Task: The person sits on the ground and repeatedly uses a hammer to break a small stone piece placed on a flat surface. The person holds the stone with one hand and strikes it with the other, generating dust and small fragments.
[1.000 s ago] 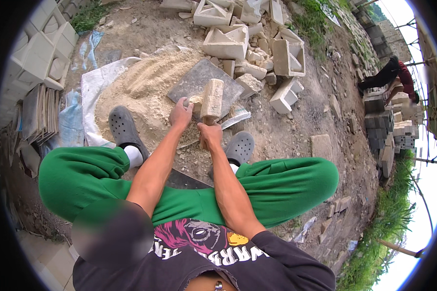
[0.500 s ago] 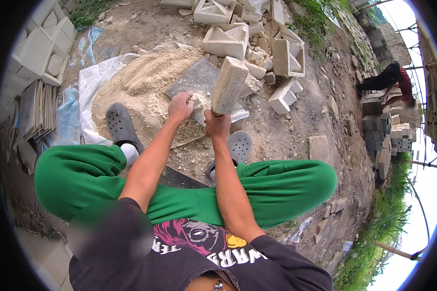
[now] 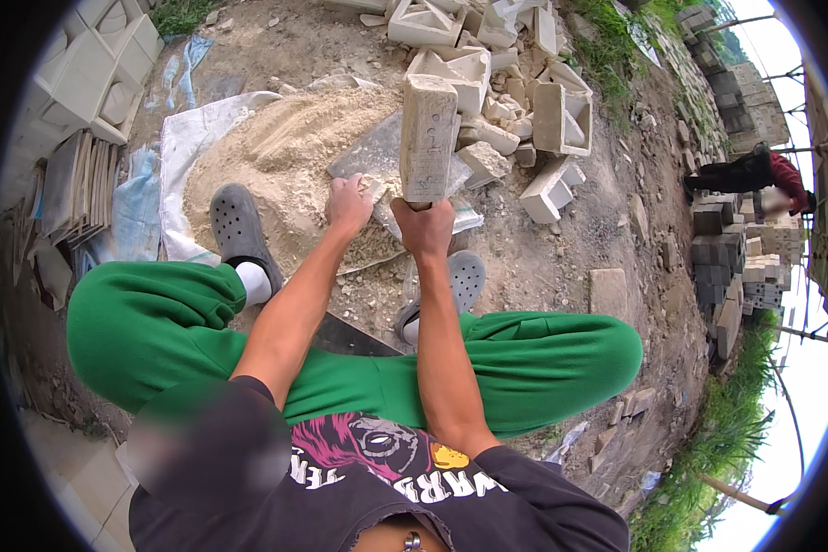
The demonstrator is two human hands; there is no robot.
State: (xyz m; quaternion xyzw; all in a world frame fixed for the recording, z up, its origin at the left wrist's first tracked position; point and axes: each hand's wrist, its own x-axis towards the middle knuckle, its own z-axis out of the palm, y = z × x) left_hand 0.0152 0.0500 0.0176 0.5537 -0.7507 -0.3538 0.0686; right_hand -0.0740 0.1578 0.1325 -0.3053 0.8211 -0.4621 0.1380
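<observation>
A heavy mallet with a long, pale, dust-coated block for a head point(image 3: 428, 143) stands upright. My right hand point(image 3: 423, 228) is wrapped round its handle just under the head. My left hand point(image 3: 348, 204) is beside it, fingers closed at a small pale chunk point(image 3: 374, 190) over the dark flat slab point(image 3: 354, 163). Crumbs and dust cover part of that slab. The mallet head hides the slab's right part, and my left fingertips are partly hidden. A heap of beige crushed powder point(image 3: 248, 175) spreads left of the slab, on a white sheet point(image 3: 182, 175).
Broken pale hollow blocks point(image 3: 561, 120) are piled beyond the slab. Thin boards point(image 3: 87, 189) lean at the left, below stacked pale blocks point(image 3: 101, 69). My feet in grey clogs point(image 3: 239, 225) flank the work spot. At the far right another person point(image 3: 754, 175) bends by grey blocks point(image 3: 713, 253).
The mallet head has swung from a rightward tilt to upright and looks larger, nearer the camera. My left hand stays by the slab. The view has shifted slightly. The far person has straightened somewhat.
</observation>
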